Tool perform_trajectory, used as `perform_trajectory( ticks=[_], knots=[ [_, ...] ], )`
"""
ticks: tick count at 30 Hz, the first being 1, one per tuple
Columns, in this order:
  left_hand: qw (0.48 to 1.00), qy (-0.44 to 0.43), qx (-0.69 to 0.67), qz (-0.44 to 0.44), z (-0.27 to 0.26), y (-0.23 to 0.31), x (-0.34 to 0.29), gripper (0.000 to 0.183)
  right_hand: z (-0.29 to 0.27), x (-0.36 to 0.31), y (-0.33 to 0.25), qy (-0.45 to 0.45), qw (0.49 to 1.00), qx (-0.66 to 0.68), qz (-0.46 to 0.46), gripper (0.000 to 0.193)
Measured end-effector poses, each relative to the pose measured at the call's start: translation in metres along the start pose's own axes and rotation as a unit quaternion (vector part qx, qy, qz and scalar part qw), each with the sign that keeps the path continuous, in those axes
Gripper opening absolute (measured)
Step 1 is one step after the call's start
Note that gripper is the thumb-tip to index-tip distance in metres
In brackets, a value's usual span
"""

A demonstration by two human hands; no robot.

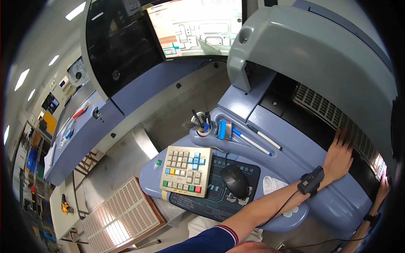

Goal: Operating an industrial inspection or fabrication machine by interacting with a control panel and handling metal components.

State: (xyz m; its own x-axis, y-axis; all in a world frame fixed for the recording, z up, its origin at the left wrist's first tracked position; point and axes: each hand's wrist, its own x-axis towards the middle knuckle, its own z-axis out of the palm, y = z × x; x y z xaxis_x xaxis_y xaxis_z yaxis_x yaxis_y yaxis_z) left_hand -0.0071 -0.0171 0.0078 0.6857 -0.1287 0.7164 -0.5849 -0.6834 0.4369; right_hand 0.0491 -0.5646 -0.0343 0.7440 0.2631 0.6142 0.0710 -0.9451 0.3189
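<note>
A thin panel [322,105] with rows of small rectangular cells lies in the dark slot of a grey-blue machine, under its rounded hood. My left hand [338,158] reaches across the machine's front ledge. Its fingers are stretched and slightly apart, with the tips at the panel's near edge. At the far right rim, my right hand [383,188] is by the panel's right end, where light glares. I see that hand only edge-on, and its grip is unclear. A black device [311,181] with a cable is strapped to my left wrist.
Below my left forearm's path lie a keypad [185,170], a black mouse [234,181] on a dark mat and a white cloth [273,185]. Pens [252,141] rest in a groove beside a pen cup [203,126]. Similar panels [120,215] lie stacked at lower left. A lit monitor [194,29] stands behind.
</note>
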Motion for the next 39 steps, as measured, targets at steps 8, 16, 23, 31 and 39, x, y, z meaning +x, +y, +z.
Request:
perform_trajectory(
  ticks=[8,16,23,31,39],
  knots=[
    [1.000,0.009,0.003,0.011,0.003,-0.003,0.002,0.067,0.015,0.009,0.019,-0.008,0.999,0.029,0.022,0.043],
    [1.000,0.021,0.005,0.005,-0.007,0.002,-0.003,0.068,0.030,0.000,0.017,0.092,0.993,0.021,0.070,0.037],
    [1.000,0.003,-0.003,0.011,-0.008,0.000,-0.003,0.066,0.015,0.009,0.010,-0.003,0.984,0.069,0.166,0.035],
    [0.999,0.001,0.012,0.030,-0.001,-0.004,-0.003,0.063,0.023,0.004,0.005,-0.023,0.997,-0.038,0.057,0.042],
    [1.000,0.001,0.003,0.028,-0.002,-0.001,-0.003,0.063,0.024,-0.003,0.016,-0.025,0.998,0.015,0.054,0.043]
  ],
)
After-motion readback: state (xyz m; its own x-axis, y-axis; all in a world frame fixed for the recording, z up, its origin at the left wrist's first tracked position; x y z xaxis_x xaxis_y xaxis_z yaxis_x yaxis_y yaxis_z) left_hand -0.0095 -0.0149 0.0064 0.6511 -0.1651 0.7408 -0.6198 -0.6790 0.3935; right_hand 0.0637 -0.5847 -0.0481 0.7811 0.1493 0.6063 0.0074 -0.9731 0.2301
